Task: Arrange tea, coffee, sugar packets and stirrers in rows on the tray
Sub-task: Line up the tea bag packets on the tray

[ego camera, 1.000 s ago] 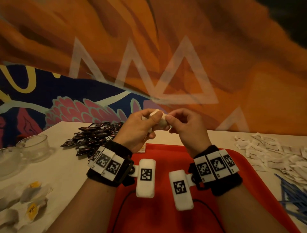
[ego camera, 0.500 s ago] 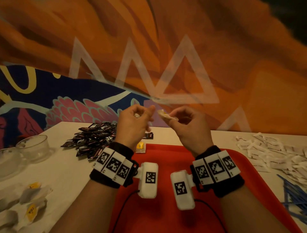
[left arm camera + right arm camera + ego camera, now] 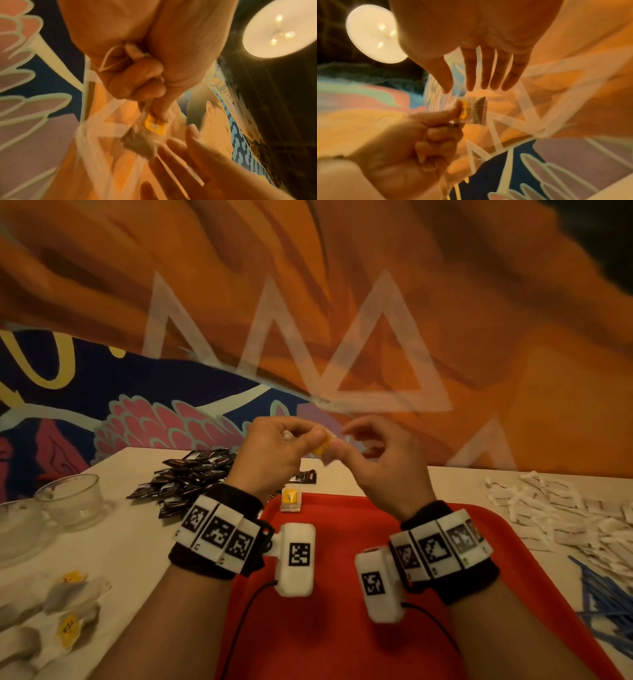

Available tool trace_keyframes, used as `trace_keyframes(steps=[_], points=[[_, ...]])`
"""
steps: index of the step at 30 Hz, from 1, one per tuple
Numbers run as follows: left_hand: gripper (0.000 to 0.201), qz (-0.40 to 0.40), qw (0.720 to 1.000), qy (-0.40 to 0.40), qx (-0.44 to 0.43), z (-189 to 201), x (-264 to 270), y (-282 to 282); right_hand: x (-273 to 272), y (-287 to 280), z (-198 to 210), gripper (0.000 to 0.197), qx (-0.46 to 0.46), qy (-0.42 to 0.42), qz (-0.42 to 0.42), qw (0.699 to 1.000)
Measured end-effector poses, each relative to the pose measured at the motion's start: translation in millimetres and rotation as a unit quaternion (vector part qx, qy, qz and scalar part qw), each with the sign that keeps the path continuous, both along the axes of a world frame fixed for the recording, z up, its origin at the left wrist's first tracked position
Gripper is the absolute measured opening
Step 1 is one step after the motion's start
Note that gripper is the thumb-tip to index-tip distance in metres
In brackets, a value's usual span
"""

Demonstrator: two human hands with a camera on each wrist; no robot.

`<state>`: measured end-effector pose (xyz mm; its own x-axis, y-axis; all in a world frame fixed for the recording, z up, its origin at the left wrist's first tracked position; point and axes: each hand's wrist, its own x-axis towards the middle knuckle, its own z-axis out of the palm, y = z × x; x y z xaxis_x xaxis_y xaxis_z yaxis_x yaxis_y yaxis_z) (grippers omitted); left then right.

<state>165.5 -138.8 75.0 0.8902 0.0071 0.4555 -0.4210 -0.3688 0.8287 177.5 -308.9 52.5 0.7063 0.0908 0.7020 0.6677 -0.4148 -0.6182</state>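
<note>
Tea bag with a yellow tag hangs pinched between the thumb and forefinger of the left hand, raised above the tray's 12 o'clock edge, probably so it can be straightened before it is laid down. Right hand holds nothing, fingers straight and loosely spread just beside the bag, seemingly ready to take it. One tea packet already lies at the tray's 11 o'clock corner, likely the start of a row.

Tray central, coffee packets left, sugar packets right

Dim warm light on my feeds, round ceiling lamp glaring in both wrist views, motion blur, curved wide-angle edges
</note>
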Motion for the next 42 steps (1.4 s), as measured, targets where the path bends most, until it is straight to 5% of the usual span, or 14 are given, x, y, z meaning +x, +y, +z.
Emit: trace_keyframes(steps=[2,5,13,26,34,42], points=[[0.01,-0.005,0.998,-0.024,0.05,0,-1,1,1,1,2,0.01,0.013,0.069,0.058,0.996],[0.013,0.012,0.998,-0.058,-0.031,-1,1,-2,3,2,0,0.004,0.016,0.082,0.074,0.994],[0.016,-0.01,0.997,0.009,-0.076,-2,1,-1,3,4,-3,0.007,0.131,0.164,0.125,0.97],[0.011,0.086,0.984,-0.087,0.133,-4,14,16,11,24,-9,0.008,0.053,0.21,0.126,0.968],[0.021,0.14,0.988,-0.047,-0.043,5,11,45,76,44,-44,0.011,-0.127,0.379,-0.006,0.916],[0.017,0.138,0.985,-0.053,-0.088,9,9,64,109,57,-71,0.02,-0.211,0.448,-0.082,0.865]])
